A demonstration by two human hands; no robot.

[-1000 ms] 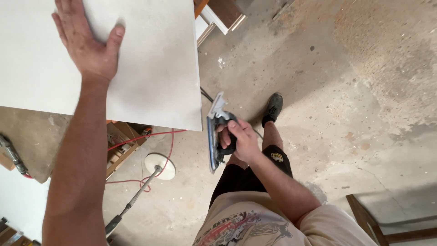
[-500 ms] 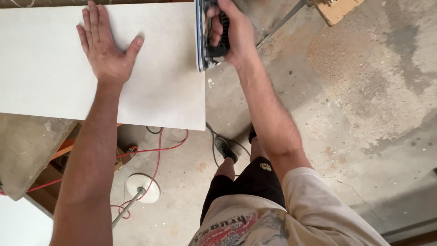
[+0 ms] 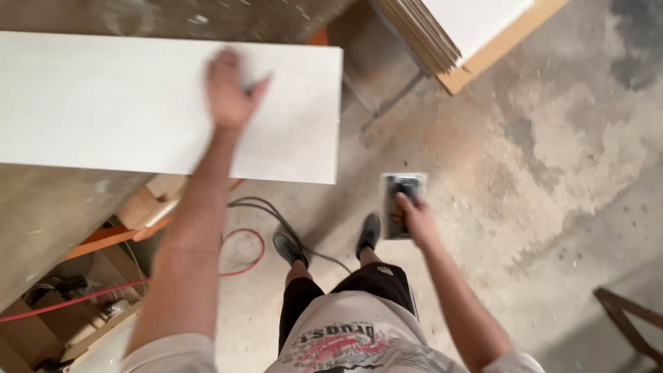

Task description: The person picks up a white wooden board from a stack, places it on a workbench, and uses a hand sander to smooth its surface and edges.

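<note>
Nearest, low on the left under the desk (image 3: 48, 221), an open wooden crate (image 3: 41, 324) holds dark clutter too dim to name, with a red cord (image 3: 90, 293) running across it and looping onto the concrete floor (image 3: 552, 207) by the person's shoes. A black cable (image 3: 276, 214) curls on the floor just beside that loop. The right hand (image 3: 414, 220) hangs low beside the right leg, its fingers wrapped tight round the dark grip of a sander (image 3: 402, 204), whose flat pad faces the floor without touching it. Farther out, the left hand (image 3: 231, 90) lies on a white board (image 3: 138, 103) that rests flat on the desk; the hand is blurred, the fingers seem loosely spread and pressed to the surface, gripping nothing. Beyond, at the top right, a stack of boards (image 3: 456, 34) leans near the floor's dusty patch.
</note>
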